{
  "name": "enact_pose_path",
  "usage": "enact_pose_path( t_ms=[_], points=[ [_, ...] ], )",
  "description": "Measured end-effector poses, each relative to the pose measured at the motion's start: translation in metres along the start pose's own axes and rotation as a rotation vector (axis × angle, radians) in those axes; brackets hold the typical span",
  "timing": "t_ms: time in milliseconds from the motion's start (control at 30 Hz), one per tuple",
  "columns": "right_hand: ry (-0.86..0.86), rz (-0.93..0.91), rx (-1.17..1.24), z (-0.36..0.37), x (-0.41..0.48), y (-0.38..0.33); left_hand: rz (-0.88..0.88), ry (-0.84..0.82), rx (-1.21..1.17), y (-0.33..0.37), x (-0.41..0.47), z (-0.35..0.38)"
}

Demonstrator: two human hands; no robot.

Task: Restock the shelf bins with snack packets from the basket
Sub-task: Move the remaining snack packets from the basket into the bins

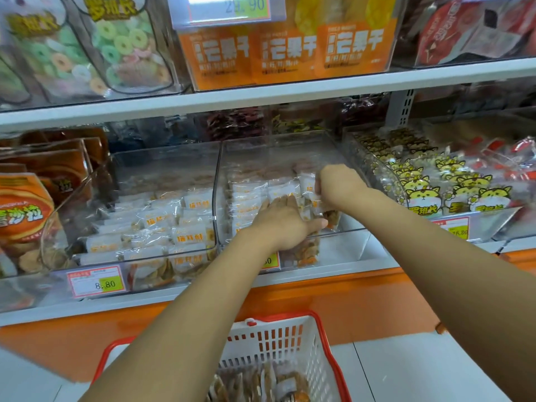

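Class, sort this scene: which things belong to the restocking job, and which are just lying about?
Job: left hand, right hand, clear plastic middle bin, clear-wrapped snack packets, red-rimmed white basket.
Nearby: orange mango pouches, yellow cat-print packets, pastel ring-sweet bags.

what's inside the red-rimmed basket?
The basket holds clear snack packets of brownish pieces. The left forearm covers its left part; the frame edge cuts off the rest.

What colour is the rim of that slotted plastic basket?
The plastic basket's rim is red, walls white; head view.

Basket (290, 346) white w/ red rim, packets (188, 234) orange-lettered.
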State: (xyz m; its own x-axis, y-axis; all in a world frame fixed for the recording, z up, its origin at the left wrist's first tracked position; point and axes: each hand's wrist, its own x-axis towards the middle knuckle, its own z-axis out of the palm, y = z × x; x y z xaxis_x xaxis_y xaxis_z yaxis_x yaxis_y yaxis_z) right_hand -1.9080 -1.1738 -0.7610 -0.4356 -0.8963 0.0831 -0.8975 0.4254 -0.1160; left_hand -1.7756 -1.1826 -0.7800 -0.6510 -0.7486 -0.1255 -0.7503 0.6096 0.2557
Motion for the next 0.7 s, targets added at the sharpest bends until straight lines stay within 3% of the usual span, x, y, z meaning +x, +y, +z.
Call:
enact_pose_path(
  t_ms=[233,367,467,600,700],
  points=[
    [-0.094,-0.019,0.2,0.005,-0.007,0.007,0.002,-0.007,-0.007,0.002,-0.004,-0.002],
    [-0.032,-0.106,0.327,0.001,-0.008,0.016,0.004,-0.001,-0.016,0.001,-0.004,-0.001],
    [-0.01,-0.147,0.238,-0.004,-0.009,0.016,-0.003,0.013,-0.027,0.0,-0.001,0.001],
    [-0.154,-0.127,0.071,-0.007,-0.012,0.013,0.0,0.041,-0.05,0.0,0.001,0.0],
    [-0.064,-0.092,0.057,-0.012,-0.02,0.01,0.053,0.199,-0.095,-0.002,-0.003,-0.001]
  ],
)
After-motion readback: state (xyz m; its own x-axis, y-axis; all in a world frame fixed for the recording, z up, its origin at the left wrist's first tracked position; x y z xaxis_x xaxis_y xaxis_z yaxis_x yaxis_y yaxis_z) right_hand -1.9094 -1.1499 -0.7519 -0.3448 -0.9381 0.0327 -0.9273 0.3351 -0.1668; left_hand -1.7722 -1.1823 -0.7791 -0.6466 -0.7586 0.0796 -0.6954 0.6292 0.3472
